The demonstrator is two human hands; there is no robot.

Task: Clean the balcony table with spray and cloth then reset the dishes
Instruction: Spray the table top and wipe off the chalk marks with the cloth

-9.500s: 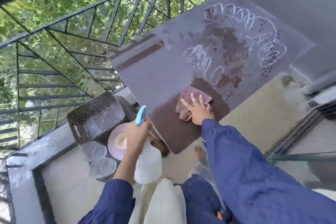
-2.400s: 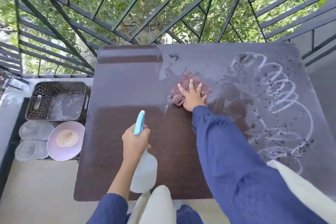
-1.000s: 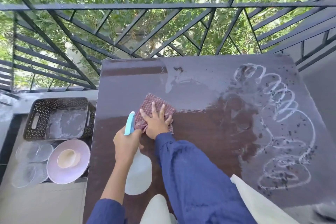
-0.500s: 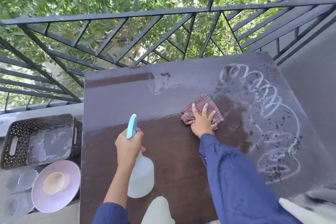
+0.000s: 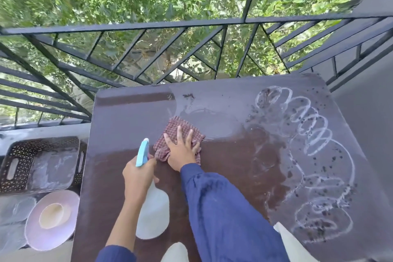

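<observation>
The dark brown balcony table (image 5: 119, 117) fills the middle of the view. My right hand (image 5: 180, 151) presses flat, fingers spread, on a red checked cloth (image 5: 180, 126) near the table's centre. My left hand (image 5: 138, 174) grips a white spray bottle (image 5: 153, 215) with a blue trigger (image 5: 142, 152), held just above the near part of the table. White chalky loops and dark specks (image 5: 312, 155) cover the right side of the tabletop. The wiped middle area looks darker and wet.
Beside the table on the left, low down, sit a dark perforated basket (image 5: 40, 164), a pink plate (image 5: 53, 219) with a cream bowl (image 5: 54, 215) on it, and clear glass plates (image 5: 14, 210). A black metal railing (image 5: 191, 25) runs along the far edge.
My right hand has slid the cloth leftwards, back beside the spray trigger. The bottle stays in my left hand. The view has tilted a little.
</observation>
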